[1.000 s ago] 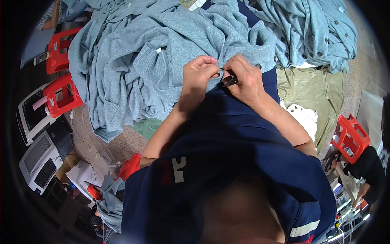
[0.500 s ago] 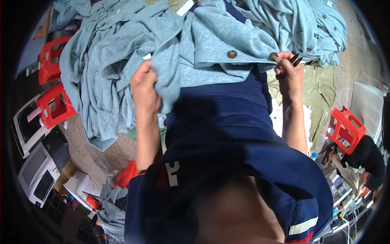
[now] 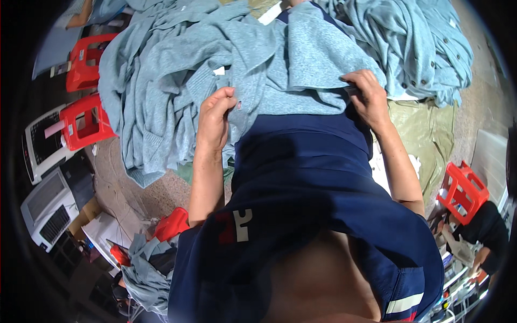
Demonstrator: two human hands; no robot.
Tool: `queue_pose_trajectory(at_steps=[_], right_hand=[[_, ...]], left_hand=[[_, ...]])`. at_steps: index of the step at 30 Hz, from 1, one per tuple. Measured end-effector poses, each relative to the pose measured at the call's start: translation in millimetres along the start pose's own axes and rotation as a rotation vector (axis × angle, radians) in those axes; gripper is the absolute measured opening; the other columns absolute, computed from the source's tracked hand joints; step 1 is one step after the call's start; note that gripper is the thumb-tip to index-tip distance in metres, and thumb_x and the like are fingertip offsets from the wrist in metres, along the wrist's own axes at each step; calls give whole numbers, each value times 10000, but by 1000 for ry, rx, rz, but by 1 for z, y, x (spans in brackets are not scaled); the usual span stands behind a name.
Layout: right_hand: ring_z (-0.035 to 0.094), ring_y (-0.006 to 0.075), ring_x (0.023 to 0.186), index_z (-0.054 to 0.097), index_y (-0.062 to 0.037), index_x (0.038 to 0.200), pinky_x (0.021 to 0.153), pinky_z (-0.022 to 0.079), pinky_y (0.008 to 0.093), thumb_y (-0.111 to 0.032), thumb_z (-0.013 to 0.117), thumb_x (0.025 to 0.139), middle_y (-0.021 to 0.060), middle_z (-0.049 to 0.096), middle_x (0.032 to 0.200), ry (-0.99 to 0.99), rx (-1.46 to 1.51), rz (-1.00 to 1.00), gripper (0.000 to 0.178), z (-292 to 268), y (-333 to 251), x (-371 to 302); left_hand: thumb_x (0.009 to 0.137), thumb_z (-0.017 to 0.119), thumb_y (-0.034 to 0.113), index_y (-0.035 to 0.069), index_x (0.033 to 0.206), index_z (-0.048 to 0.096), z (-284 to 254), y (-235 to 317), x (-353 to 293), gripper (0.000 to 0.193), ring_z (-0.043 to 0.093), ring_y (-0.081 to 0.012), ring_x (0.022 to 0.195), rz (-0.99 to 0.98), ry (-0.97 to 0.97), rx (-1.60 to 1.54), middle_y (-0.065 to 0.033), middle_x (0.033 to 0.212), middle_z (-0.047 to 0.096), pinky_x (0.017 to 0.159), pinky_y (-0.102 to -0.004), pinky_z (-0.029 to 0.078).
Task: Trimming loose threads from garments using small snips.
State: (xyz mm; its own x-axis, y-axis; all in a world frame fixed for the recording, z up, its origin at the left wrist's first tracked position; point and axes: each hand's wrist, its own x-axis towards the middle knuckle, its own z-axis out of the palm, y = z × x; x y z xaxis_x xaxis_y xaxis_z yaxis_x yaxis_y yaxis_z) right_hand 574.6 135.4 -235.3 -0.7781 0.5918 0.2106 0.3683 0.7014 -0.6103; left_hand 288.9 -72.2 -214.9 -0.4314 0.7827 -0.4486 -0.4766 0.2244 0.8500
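Observation:
A light blue knitted cardigan lies across my lap, its lower edge over my dark navy clothing. My left hand is raised in front of the knit on the left, thumb and forefinger pressed together; whatever they pinch is too small to make out. Close to those fingertips a tiny pinkish spot shows against the cloth. With bent fingers, my right hand grips the cardigan's edge at the right. No snips show in it now; its palm is hidden. The cardigan's dark buttons near that hand are out of sight.
More light blue knitwear is heaped at the left, and a buttoned pile lies at the right above an olive sheet. Red stools stand on the left; another red stool is at the right, near a person in black.
My left hand has released the raised fold of cloth. The right hand has shifted slightly left and down, its dark snips no longer visible. The buttoned edge has turned out of view.

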Motion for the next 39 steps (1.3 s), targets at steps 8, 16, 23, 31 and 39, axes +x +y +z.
queue_pose_trajectory(at_steps=[8, 16, 23, 31, 39], right_hand=[[621, 288, 930, 644, -69, 1010, 750, 519, 377, 49, 696, 675, 77, 617, 968, -132, 8, -47, 359, -2, -14, 13], [643, 258, 805, 641, -55, 975, 625, 518, 347, -12, 692, 711, 84, 638, 877, 45, 119, -427, 273, -2, -63, 32], [650, 255, 802, 646, -74, 961, 625, 524, 340, -4, 684, 700, 62, 643, 934, 11, 170, -366, 272, 6, -77, 42], [671, 274, 739, 628, -78, 961, 605, 529, 353, 36, 631, 658, 55, 654, 836, -568, 547, -368, 323, -16, -108, 45], [605, 174, 631, 667, -54, 850, 489, 466, 284, -59, 706, 707, 36, 616, 837, 275, 143, -641, 148, 12, -109, 68]], left_hand=[[868, 696, 64, 22, 1068, 646, -7, -3, -18, 210, 573, -75, 849, -53, -95, 435, 3, 923, 638, 796, -219, 420], [966, 582, 127, 57, 1015, 561, 32, -8, -16, 89, 438, -32, 735, 154, 67, 159, 19, 866, 546, 667, -209, 370], [877, 700, 109, -55, 888, 570, 39, -14, -35, 209, 525, -157, 735, 515, 139, 838, -102, 812, 526, 662, -294, 435], [831, 700, -10, -16, 914, 656, 38, 60, -26, 94, 547, -76, 770, 689, 318, 503, -24, 863, 607, 675, -208, 436], [864, 703, 59, -31, 964, 660, 68, 59, -11, 142, 538, -56, 791, 325, -170, 358, -14, 866, 627, 695, -210, 428]])
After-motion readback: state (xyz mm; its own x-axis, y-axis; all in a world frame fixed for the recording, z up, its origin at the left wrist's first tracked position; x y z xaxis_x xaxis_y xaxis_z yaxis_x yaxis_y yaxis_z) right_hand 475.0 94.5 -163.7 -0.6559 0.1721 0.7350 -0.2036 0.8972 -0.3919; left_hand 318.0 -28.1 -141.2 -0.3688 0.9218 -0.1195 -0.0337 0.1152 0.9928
